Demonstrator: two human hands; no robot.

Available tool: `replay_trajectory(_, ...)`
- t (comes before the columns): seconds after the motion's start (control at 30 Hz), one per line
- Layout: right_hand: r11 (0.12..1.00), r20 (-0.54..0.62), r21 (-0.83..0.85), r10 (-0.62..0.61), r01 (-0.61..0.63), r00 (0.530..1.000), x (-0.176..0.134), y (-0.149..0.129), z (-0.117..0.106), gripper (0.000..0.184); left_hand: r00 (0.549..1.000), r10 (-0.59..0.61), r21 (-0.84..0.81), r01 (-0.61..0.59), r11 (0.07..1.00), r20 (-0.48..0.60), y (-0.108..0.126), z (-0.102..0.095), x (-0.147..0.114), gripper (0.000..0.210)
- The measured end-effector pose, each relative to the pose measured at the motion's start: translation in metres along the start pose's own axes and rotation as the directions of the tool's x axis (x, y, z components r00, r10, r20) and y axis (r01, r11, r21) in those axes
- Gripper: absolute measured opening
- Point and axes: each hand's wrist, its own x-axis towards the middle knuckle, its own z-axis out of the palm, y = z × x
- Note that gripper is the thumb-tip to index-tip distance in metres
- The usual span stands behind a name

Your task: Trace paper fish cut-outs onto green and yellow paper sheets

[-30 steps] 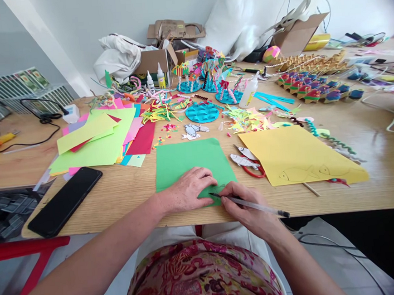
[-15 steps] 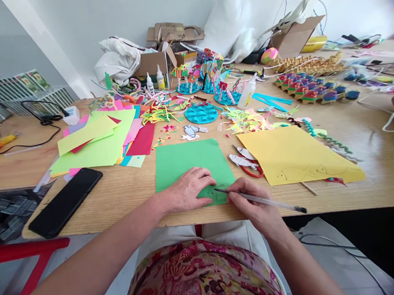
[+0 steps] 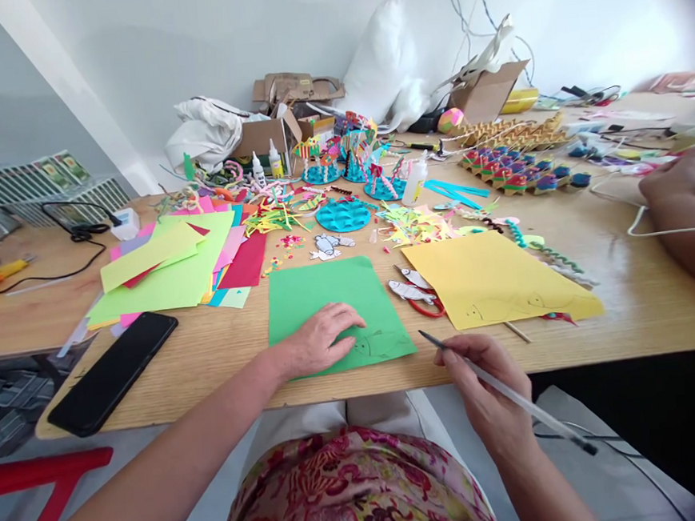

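A green sheet of paper (image 3: pixel 325 286) lies near the table's front edge, with a fish outline (image 3: pixel 384 343) drawn along its lower right. My left hand (image 3: pixel 323 339) rests on this sheet, fingers stretched out. Pinched in my right hand (image 3: pixel 483 378) is a pen (image 3: pixel 508 392) with a clear barrel; its tip is off the paper, to the right of the sheet's corner. Beyond that hand lies a yellow sheet (image 3: pixel 493 273) bearing drawn fish outlines. Between the two sheets are white paper fish cutouts (image 3: pixel 411 291) on top of red-handled scissors (image 3: pixel 429 310).
A black phone (image 3: pixel 115 371) and stacked coloured paper (image 3: pixel 160 259) lie at left. Glue bottles (image 3: pixel 415 181), blue round bases (image 3: pixel 342 215) and paper scraps (image 3: pixel 422 224) spread across the back. Painted egg cartons (image 3: pixel 514 171) stand at right, near another person's hand (image 3: pixel 672 179).
My right hand has moved right with the pen, off the green sheet, uncovering the drawn fish. My left hand has shifted slightly left on the paper. The other person's hand shows more.
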Motion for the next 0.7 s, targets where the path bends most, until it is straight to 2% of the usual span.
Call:
replay_trajectory(0.07,0.994,-0.023,-0.081,-0.072,0.07,0.997,0.0,0.003,-0.001,0.006,0.993,0.017,-0.041,-0.023,0.999,-0.121,-0.001,-0.001,0.0,0.024)
replay_trajectory(0.13,0.98,0.005,-0.13,-0.153,0.152,0.988,0.002,0.005,0.0,0.011,0.97,0.019,-0.049,-0.032,0.998,-0.243,-0.003,-0.003,-0.001,0.025)
replay_trajectory(0.3,0.912,0.187,-0.204,-0.321,0.356,0.928,0.012,0.006,0.002,0.016,0.899,0.043,0.068,-0.015,0.998,-0.436,-0.007,-0.009,0.0,0.02)
replay_trajectory(0.47,0.841,0.275,-0.298,-0.378,0.452,0.884,0.014,0.009,0.007,0.017,0.867,0.031,0.165,0.06,0.985,-0.498,-0.009,-0.009,0.0,0.014)
replay_trajectory(0.57,0.815,0.283,-0.32,-0.404,0.483,0.87,0.013,0.012,0.008,0.02,0.855,0.012,0.181,0.096,0.979,-0.519,-0.009,-0.008,-0.001,0.013)
replay_trajectory(0.7,0.794,0.287,-0.36,-0.405,0.49,0.868,0.012,0.013,0.009,0.021,0.874,-0.032,0.155,0.122,0.98,-0.484,-0.008,-0.006,-0.003,0.017)
